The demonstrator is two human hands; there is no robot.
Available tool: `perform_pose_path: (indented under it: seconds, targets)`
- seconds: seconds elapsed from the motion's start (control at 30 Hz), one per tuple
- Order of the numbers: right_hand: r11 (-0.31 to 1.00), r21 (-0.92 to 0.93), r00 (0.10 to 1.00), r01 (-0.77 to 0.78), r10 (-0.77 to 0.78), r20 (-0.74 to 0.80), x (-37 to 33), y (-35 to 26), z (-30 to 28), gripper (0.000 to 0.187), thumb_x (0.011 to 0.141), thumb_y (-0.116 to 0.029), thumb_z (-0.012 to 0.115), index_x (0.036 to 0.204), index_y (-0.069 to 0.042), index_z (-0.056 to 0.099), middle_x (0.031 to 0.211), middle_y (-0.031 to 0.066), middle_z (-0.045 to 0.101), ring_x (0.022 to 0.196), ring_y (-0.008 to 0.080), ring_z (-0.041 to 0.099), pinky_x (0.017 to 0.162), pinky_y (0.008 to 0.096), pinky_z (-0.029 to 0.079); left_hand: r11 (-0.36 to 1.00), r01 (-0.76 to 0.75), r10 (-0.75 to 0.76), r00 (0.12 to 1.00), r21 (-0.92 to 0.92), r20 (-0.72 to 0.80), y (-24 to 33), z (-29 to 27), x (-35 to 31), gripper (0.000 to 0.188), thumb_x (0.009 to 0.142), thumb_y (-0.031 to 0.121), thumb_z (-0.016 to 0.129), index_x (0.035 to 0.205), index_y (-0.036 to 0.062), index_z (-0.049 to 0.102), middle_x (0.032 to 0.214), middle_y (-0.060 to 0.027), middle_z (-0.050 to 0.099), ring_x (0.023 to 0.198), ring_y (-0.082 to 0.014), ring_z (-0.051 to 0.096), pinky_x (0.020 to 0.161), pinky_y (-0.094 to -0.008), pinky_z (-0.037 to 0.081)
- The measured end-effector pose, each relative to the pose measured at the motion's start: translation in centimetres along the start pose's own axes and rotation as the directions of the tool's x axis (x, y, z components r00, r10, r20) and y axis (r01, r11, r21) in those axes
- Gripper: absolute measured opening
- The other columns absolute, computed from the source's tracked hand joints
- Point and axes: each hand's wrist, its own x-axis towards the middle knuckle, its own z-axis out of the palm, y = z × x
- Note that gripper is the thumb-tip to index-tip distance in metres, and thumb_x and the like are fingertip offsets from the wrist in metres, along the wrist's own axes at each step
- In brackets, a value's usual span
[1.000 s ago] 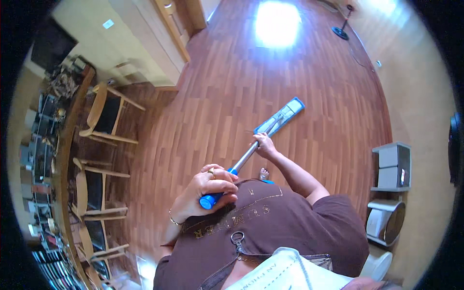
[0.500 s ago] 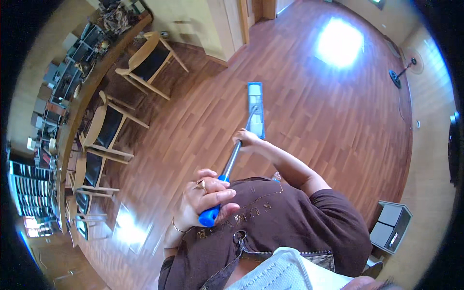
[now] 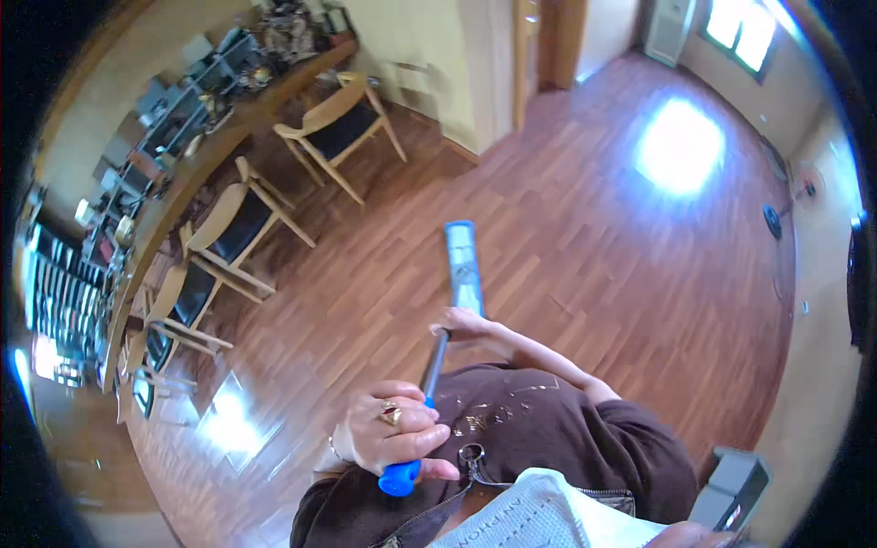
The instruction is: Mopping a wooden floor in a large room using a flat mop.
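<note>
I hold a flat mop by its metal pole. My left hand, with a ring and a bracelet, is wrapped round the blue grip at the upper end, close to my chest. Farther down, my right hand is closed round the pole. Beyond it, the long blue-and-white mop head lies on the wood floor, pointing away from me. My right hand hides the lower pole and borders the near end of the mop head.
Wooden chairs with dark seats line a long, cluttered counter at the left. A wall corner juts out ahead. A standing fan is by the right wall, and a grey box-like unit stands near right.
The view has tilted up and turned left, so the room sits lower and farther right. The mop head has shifted left against the floor. Both hands keep hold of the mop.
</note>
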Motion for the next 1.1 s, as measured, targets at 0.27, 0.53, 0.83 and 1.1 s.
perform_pose_path:
  seconds: [0.27,0.53,0.83,1.1]
  targets:
    - [0.997,0.038,0.986,-0.066,0.071,-0.153,-7.1,7.9,-3.2,0.018,0.066,-0.023,0.065,0.07,-0.013,0.051,0.068,0.0107,0.051,0.067,0.0318,0.052,0.059,0.0409,0.04,0.993,0.092,-0.095,0.995,-0.075,-0.034,-3.6,5.1,0.9,0.035,0.066,0.032,0.084,0.086,0.0096,0.065,0.081,-0.0057,0.065,0.071,-0.025,0.065,0.07,-0.0358,0.053]
    - [0.438,0.843,0.686,0.311,0.51,-0.519,-19.1,29.6,-0.2,0.009,0.079,-0.008,0.058,0.077,-0.011,0.05,0.072,-0.0007,0.051,0.067,0.0131,0.053,0.062,0.026,0.043,0.92,0.189,-0.114,0.967,-0.343,0.227,-8.0,15.3,7.1,0.026,0.075,0.024,0.079,0.091,0.0076,0.065,0.09,-0.0076,0.067,0.094,-0.0267,0.065,0.086,-0.0416,0.047]
    - [0.825,0.272,0.484,-0.496,0.523,-0.702,-28.5,22.8,-7.7,0.019,0.06,-0.007,0.068,0.072,-0.009,0.054,0.081,0.0122,0.056,0.084,0.0358,0.056,0.073,0.0423,0.046,0.824,0.261,-0.061,0.923,-0.502,0.38,-11.6,22.8,10.3,0.027,0.075,0.023,0.078,0.094,0.0084,0.066,0.1,-0.0065,0.067,0.108,-0.0251,0.059,0.094,-0.0407,0.041]
    - [0.668,0.18,0.303,-0.722,0.539,-0.786,-34.5,18.1,-8.7,0.018,0.069,-0.003,0.06,0.086,-0.004,0.053,0.091,0.0173,0.057,0.092,0.0385,0.054,0.076,0.0461,0.046,0.723,0.254,0.222,0.795,-0.643,0.564,-13.7,23.1,18.2,0.03,0.067,0.019,0.082,0.092,0.0094,0.069,0.095,-0.0053,0.069,0.104,-0.0239,0.064,0.1,-0.0429,0.036]
